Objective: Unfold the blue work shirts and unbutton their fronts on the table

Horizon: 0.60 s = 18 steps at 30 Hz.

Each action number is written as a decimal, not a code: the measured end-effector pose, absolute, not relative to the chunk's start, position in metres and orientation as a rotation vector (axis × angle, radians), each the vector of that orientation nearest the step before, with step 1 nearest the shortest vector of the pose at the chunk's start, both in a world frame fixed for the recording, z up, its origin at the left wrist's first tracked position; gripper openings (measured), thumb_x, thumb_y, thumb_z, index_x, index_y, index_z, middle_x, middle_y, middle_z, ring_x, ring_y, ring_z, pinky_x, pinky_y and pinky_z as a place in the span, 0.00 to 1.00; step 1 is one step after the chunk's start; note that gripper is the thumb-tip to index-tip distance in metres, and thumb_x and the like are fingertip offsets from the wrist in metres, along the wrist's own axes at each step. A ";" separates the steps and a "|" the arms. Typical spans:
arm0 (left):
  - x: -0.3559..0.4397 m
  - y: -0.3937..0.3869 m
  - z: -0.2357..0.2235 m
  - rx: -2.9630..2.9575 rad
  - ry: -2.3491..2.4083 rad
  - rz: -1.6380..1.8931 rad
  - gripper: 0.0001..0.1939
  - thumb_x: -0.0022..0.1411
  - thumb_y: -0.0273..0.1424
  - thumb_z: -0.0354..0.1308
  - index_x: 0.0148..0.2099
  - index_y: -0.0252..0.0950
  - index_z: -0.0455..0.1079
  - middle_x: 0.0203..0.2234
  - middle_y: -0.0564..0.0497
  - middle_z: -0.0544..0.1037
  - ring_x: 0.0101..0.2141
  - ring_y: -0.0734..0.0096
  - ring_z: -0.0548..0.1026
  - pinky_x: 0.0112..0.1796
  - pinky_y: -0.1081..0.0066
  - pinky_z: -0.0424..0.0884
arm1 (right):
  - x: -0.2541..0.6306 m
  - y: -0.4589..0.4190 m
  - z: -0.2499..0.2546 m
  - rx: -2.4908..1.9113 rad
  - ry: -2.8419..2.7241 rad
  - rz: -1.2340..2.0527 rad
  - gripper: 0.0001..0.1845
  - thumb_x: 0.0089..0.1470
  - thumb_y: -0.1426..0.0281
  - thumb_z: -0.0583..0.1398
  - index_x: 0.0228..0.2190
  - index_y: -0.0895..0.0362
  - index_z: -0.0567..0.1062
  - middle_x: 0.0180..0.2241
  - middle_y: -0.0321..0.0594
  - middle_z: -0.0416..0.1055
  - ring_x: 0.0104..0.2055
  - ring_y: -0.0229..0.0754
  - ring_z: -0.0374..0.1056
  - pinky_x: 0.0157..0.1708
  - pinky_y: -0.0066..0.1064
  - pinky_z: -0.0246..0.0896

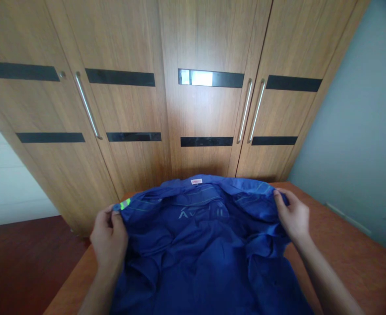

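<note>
A dark blue jacket (206, 253) is spread between my hands, its inner side facing up with creases across it. Pale lettering and a small white label (196, 181) show near its far edge. My left hand (109, 236) pinches the jacket's left upper corner, beside a bright yellow-green strip (125, 204). At the right upper corner, my right hand (293, 214) grips the cloth between thumb and fingers. The near part of the jacket runs out of the bottom of the view.
An orange-brown wooden surface (330, 236) lies under the jacket. Behind it rises a wooden wardrobe (206, 109) with metal handles (245, 111) and dark strips. A pale wall (356, 131) stands on the right. Dark red floor (32, 258) shows at lower left.
</note>
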<state>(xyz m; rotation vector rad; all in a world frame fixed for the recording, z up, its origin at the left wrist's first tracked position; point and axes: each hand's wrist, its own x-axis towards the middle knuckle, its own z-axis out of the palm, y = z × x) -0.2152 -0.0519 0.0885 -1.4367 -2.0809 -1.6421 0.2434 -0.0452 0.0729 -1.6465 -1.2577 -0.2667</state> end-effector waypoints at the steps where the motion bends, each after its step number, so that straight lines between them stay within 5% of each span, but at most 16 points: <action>1: -0.224 -0.057 0.090 -1.424 -2.116 -1.553 0.14 0.64 0.36 0.46 0.46 0.37 0.68 0.35 0.49 0.76 0.39 0.59 0.75 0.40 0.65 0.69 | 0.254 -0.050 0.076 -1.685 -1.248 -0.334 0.27 0.58 0.51 0.50 0.40 0.58 0.77 0.33 0.47 0.78 0.32 0.49 0.74 0.34 0.36 0.66; 5: -0.243 -0.076 0.078 -1.758 -2.152 -1.103 0.17 0.65 0.40 0.43 0.45 0.39 0.69 0.36 0.49 0.76 0.38 0.57 0.76 0.39 0.62 0.71 | 0.258 -0.080 0.066 -1.775 -1.549 -0.325 0.25 0.61 0.53 0.48 0.47 0.55 0.73 0.36 0.46 0.78 0.33 0.49 0.74 0.32 0.35 0.65; 9: -0.238 -0.088 0.044 -2.226 -1.892 -0.821 0.26 0.56 0.49 0.55 0.53 0.42 0.68 0.51 0.44 0.72 0.50 0.52 0.72 0.50 0.56 0.69 | 0.217 -0.111 0.033 -1.768 -2.057 -0.049 0.25 0.58 0.53 0.53 0.54 0.48 0.66 0.48 0.45 0.73 0.42 0.50 0.73 0.36 0.37 0.67; 12: -0.228 -0.091 0.024 -2.448 -1.838 -0.681 0.36 0.48 0.48 0.63 0.58 0.42 0.65 0.58 0.43 0.67 0.54 0.48 0.69 0.53 0.55 0.67 | 0.190 -0.119 0.014 -1.763 -2.195 -0.022 0.22 0.53 0.57 0.59 0.48 0.51 0.71 0.45 0.46 0.72 0.42 0.51 0.72 0.36 0.37 0.66; 15: -0.226 -0.091 0.020 -2.523 -1.983 -0.643 0.28 0.53 0.36 0.59 0.58 0.45 0.65 0.53 0.47 0.74 0.49 0.54 0.74 0.49 0.59 0.70 | 0.183 -0.115 0.013 -1.833 -2.217 -0.055 0.09 0.55 0.67 0.55 0.36 0.53 0.74 0.36 0.42 0.73 0.37 0.48 0.72 0.31 0.33 0.64; 18: -0.232 -0.086 0.027 -2.431 -2.117 -0.795 0.23 0.53 0.29 0.55 0.53 0.46 0.69 0.46 0.51 0.79 0.44 0.56 0.78 0.46 0.61 0.72 | 0.190 -0.106 0.024 -1.885 -2.122 -0.071 0.09 0.57 0.68 0.53 0.32 0.52 0.73 0.34 0.40 0.74 0.35 0.47 0.72 0.29 0.32 0.63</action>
